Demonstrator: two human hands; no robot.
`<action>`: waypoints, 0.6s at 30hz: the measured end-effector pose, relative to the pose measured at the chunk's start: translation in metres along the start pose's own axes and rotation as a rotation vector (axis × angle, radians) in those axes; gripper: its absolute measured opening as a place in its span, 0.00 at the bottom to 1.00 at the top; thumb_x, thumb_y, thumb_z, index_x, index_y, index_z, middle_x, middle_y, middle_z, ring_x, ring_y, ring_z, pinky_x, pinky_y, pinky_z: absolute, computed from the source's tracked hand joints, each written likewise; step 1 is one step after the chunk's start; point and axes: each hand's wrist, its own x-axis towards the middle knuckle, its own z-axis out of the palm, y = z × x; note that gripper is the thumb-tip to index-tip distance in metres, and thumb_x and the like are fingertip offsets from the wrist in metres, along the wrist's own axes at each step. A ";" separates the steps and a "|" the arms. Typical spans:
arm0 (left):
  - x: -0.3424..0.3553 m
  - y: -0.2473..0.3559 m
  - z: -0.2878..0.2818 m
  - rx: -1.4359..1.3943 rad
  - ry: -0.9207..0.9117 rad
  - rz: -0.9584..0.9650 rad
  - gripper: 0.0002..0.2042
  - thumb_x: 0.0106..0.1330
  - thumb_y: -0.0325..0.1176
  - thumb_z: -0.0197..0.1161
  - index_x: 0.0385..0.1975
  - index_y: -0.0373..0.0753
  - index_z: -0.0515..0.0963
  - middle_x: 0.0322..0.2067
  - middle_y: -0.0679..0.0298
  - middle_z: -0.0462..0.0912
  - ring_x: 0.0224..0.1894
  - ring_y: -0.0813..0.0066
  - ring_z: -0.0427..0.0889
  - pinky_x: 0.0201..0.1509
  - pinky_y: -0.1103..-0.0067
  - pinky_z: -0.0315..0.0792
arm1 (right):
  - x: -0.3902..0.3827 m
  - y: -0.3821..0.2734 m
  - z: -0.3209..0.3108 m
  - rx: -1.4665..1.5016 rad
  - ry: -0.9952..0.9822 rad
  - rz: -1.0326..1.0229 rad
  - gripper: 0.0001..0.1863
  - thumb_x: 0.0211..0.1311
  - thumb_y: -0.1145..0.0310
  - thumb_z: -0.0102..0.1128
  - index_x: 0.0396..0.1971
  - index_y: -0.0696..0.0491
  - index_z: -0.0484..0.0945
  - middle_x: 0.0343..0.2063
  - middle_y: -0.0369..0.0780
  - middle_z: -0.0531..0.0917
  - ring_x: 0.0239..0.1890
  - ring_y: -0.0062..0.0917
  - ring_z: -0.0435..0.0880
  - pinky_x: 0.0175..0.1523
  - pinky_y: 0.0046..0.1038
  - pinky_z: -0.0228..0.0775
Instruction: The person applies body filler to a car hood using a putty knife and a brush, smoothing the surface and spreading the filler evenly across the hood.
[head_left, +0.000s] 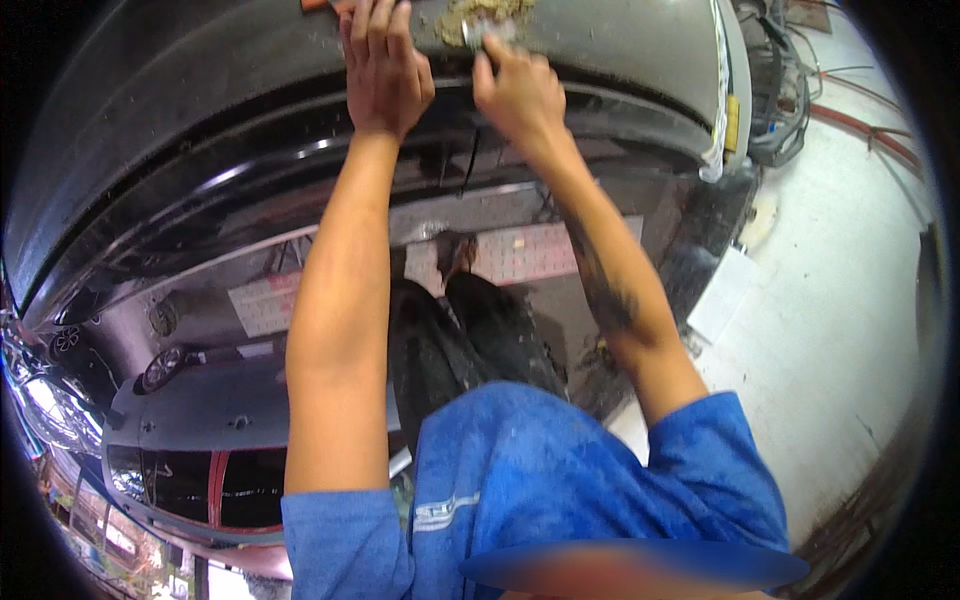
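Observation:
My left hand (385, 80) lies at the top of a dark, curved car panel (225, 85), fingers stretched upward and slightly apart. An orange flat object (318, 4) sits by its fingertips; whether they press on it is unclear. My right hand (522, 95) is closed on a small metal-bladed scraper (472, 33), its index finger toward the blade. The scraper touches a patch of beige putty-like material (450, 25) on the panel.
A grey car (180, 405) stands at lower left. At right are a detached frame-like part (785, 130), red hoses (865, 130) and a white board (722, 295) on the pale floor (830, 360). A pink-stained white sheet (515, 250) lies below, by my feet.

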 end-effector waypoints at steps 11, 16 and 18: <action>-0.006 -0.005 0.003 -0.102 -0.014 -0.047 0.26 0.60 0.23 0.46 0.62 0.30 0.61 0.64 0.47 0.62 0.71 0.47 0.56 0.76 0.55 0.47 | 0.000 -0.010 0.010 -0.079 -0.024 0.000 0.18 0.62 0.55 0.53 0.45 0.48 0.82 0.40 0.51 0.84 0.44 0.52 0.82 0.49 0.49 0.75; -0.012 -0.007 0.007 -0.096 -0.036 -0.059 0.22 0.65 0.27 0.49 0.60 0.32 0.66 0.63 0.49 0.65 0.71 0.48 0.57 0.76 0.55 0.48 | 0.012 -0.028 0.003 0.013 0.078 -0.073 0.22 0.61 0.55 0.55 0.53 0.46 0.81 0.38 0.54 0.84 0.46 0.51 0.82 0.55 0.44 0.73; -0.013 -0.006 0.011 -0.123 0.009 -0.064 0.26 0.57 0.26 0.57 0.60 0.38 0.66 0.63 0.55 0.65 0.71 0.51 0.56 0.76 0.56 0.49 | 0.010 -0.030 0.000 -0.017 -0.044 0.060 0.21 0.63 0.56 0.53 0.52 0.48 0.81 0.39 0.54 0.84 0.45 0.52 0.82 0.53 0.44 0.74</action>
